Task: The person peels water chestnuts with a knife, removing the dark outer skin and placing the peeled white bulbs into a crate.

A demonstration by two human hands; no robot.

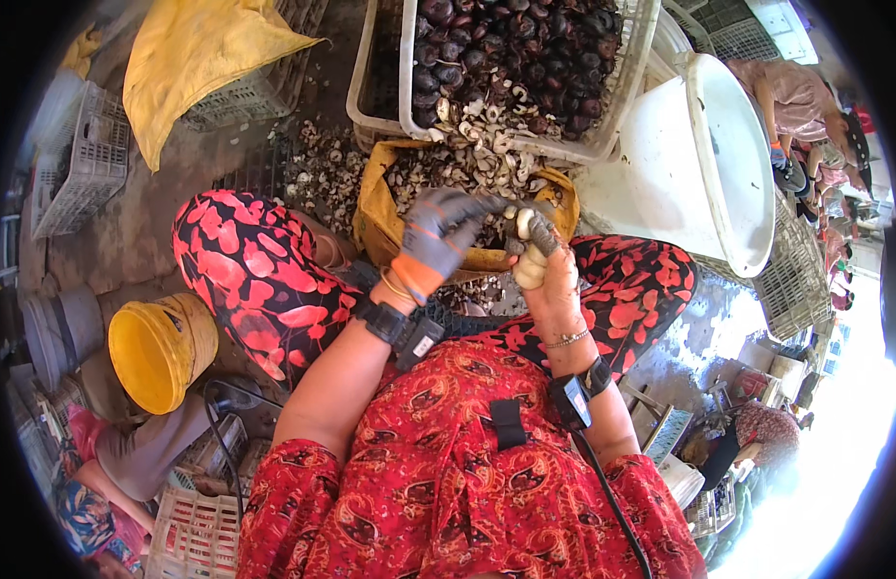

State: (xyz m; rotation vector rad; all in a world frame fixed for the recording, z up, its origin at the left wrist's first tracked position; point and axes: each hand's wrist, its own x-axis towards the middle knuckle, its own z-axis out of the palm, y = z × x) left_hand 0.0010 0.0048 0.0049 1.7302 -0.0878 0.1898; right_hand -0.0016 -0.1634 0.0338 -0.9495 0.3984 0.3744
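My left hand [442, 230], in a grey glove with an orange cuff, reaches across to my right hand [546, 264]. Its fingertips meet near the other hand's fingers; whether they pinch a small tool is hidden. Several pale peeled corms [531, 266], apparently water chestnuts, rest in my right hand, whose fingers curl around them and wear dark finger covers. Below both hands stands an open yellow sack [379, 199] filled with brown and white peelings [426, 174]. Just beyond, a white plastic crate [408, 79] holds dark unpeeled corms [520, 54], with peelings spilling over its near edge.
To the right leans a large white tub [647, 155]. A yellow bucket [148, 354] lies tipped at the left, near another person's leg [151, 449]. Slatted crates [83, 159] and a yellow sheet [195, 65] are at the upper left. Other people [788, 101] sit at the right.
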